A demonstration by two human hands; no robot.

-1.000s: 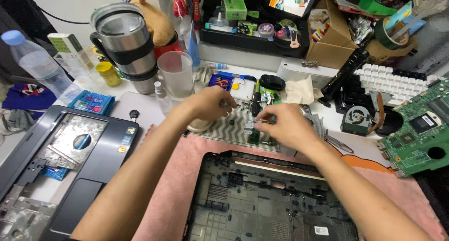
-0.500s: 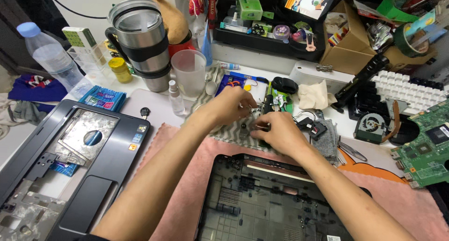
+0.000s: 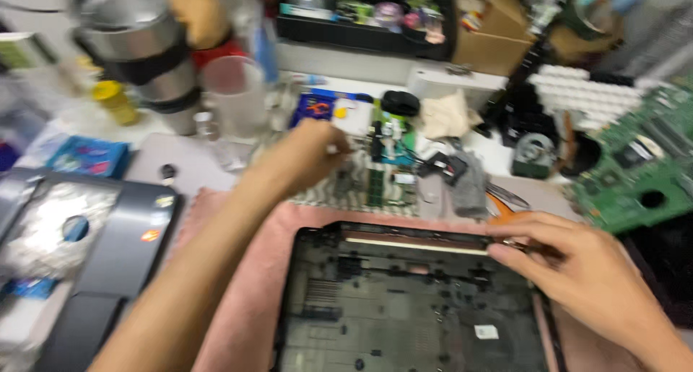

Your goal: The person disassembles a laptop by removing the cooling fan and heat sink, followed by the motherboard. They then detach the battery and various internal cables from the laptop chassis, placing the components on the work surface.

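Reaching over the cluttered counter (image 3: 447, 83), the left hand (image 3: 307, 155) is seen with its fingers drawn together above a loose green memory module (image 3: 377, 186) and other small parts lying on a patterned cloth (image 3: 325, 196); something small and pale may be pinched at the fingertips, though motion blur prevents that from being confirmed. The right hand (image 3: 577, 271) is held at the far right corner of the black laptop base shell (image 3: 411, 307), fingers nearly closed on what looks like a thin dark part or tool at the shell's rim; whether it is truly gripped cannot be told.

The shell lies open side up on a pink mat (image 3: 245, 271), nearest the person. A detached grey palm-rest cover (image 3: 94, 249) lies at the left, a green motherboard (image 3: 635, 170) at the right, and a steel tumbler (image 3: 133, 47) and a clear plastic cup (image 3: 231, 101) stand just beyond the left hand.

Several risks are judged likely. Small parts could be knocked off the cloth and lost among the clutter by the reaching forearm. The cup, standing close to exposed electronics, could be tipped by a careless withdrawal. A plastic clip on the shell's rim could be snapped if the corner is levered too hard.
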